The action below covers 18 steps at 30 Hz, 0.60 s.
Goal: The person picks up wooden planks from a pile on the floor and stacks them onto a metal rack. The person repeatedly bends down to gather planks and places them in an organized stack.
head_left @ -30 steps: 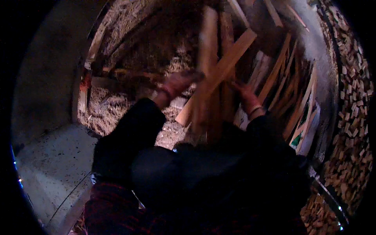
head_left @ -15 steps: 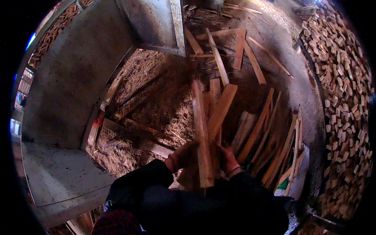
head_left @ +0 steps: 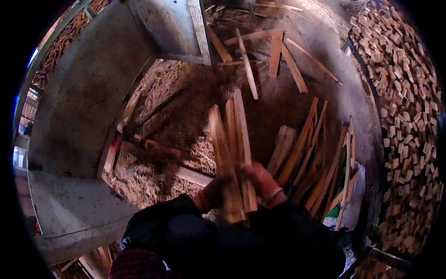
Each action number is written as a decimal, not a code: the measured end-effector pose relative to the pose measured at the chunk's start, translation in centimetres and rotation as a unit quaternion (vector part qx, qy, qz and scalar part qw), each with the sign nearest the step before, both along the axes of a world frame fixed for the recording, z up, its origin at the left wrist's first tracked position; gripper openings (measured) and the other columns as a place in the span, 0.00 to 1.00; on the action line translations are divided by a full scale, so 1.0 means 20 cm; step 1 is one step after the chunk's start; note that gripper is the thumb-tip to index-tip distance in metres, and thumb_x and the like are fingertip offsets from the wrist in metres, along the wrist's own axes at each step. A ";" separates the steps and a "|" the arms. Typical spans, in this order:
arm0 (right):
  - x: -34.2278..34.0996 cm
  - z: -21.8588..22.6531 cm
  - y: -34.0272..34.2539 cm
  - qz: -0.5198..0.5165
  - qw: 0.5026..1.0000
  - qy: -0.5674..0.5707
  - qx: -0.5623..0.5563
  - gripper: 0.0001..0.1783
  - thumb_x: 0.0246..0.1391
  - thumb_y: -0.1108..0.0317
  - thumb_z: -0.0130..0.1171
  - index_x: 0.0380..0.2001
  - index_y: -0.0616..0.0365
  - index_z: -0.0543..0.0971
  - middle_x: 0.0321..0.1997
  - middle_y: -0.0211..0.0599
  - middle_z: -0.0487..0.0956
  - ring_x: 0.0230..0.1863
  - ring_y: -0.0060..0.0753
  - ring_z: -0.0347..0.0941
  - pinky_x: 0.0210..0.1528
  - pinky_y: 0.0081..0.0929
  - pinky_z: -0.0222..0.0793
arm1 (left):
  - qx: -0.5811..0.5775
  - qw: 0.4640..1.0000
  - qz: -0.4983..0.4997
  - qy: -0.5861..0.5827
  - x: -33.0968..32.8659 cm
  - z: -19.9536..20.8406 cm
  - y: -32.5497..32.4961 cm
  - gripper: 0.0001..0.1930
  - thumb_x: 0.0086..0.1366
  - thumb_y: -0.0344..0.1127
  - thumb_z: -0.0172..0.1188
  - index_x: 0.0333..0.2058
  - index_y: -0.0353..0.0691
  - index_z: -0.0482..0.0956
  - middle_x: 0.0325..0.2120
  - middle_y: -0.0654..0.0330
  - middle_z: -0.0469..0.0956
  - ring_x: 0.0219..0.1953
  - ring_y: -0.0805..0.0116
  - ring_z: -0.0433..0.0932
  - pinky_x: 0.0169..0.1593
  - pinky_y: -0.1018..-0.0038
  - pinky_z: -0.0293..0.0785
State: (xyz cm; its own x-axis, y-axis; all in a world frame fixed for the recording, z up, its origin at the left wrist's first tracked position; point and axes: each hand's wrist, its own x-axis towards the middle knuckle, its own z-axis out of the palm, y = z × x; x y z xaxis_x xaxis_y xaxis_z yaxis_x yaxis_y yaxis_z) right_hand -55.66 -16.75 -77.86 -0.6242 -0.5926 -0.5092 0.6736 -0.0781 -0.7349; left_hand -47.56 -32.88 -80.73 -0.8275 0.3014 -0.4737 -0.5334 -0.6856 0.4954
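Left hand [head_left: 210, 193] and right hand [head_left: 263, 180] clasp several slats [head_left: 244, 144] between them; sawdust [head_left: 151, 186] lies left, more slats [head_left: 297, 149] right, piled wood blocks [head_left: 411, 116] far right.

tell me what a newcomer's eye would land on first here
Probably the wooden slats held between the left hand and right hand, near the middle. Next, likely, the great heap of small wood blocks along the right edge, then the sawdust-like litter left of the hands.

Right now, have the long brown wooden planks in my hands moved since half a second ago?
Yes: at their upper ends, the planks have swung left, away from the broad grey-brown wooden board.
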 end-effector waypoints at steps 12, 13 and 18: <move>0.06 -0.36 0.15 -0.057 0.995 -0.076 0.019 0.27 0.59 0.55 0.58 0.57 0.59 0.73 0.57 0.35 0.76 0.59 0.35 0.70 0.64 0.32 0.60 | -0.019 0.994 0.017 -0.102 0.07 -0.31 -0.01 0.28 0.63 0.48 0.61 0.56 0.38 0.69 0.49 0.56 0.76 0.51 0.59 0.75 0.59 0.63 0.71; 0.06 -0.49 0.18 -0.069 0.991 -0.110 -0.030 0.27 0.59 0.55 0.58 0.57 0.59 0.73 0.57 0.35 0.76 0.59 0.34 0.69 0.63 0.32 0.61 | -0.024 0.994 0.023 -0.103 0.09 -0.35 -0.01 0.29 0.61 0.47 0.63 0.56 0.37 0.70 0.48 0.55 0.77 0.50 0.59 0.76 0.58 0.62 0.72; 0.07 -0.18 0.04 -0.031 0.996 -0.060 0.054 0.27 0.58 0.57 0.59 0.56 0.60 0.73 0.53 0.35 0.77 0.52 0.32 0.73 0.60 0.30 0.64 | -0.055 0.997 0.005 -0.058 0.08 -0.23 -0.04 0.27 0.60 0.42 0.65 0.55 0.36 0.71 0.47 0.55 0.77 0.48 0.62 0.78 0.53 0.66 0.76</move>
State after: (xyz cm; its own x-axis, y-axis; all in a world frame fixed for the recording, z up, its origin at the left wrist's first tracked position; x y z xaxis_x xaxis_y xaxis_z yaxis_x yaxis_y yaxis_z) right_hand -54.22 -15.98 -81.50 -0.5882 -0.4917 -0.6420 0.7541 -0.0467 -0.6551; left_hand -45.97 -33.61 -85.31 -0.7676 0.2352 -0.5962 -0.5853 -0.6363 0.5025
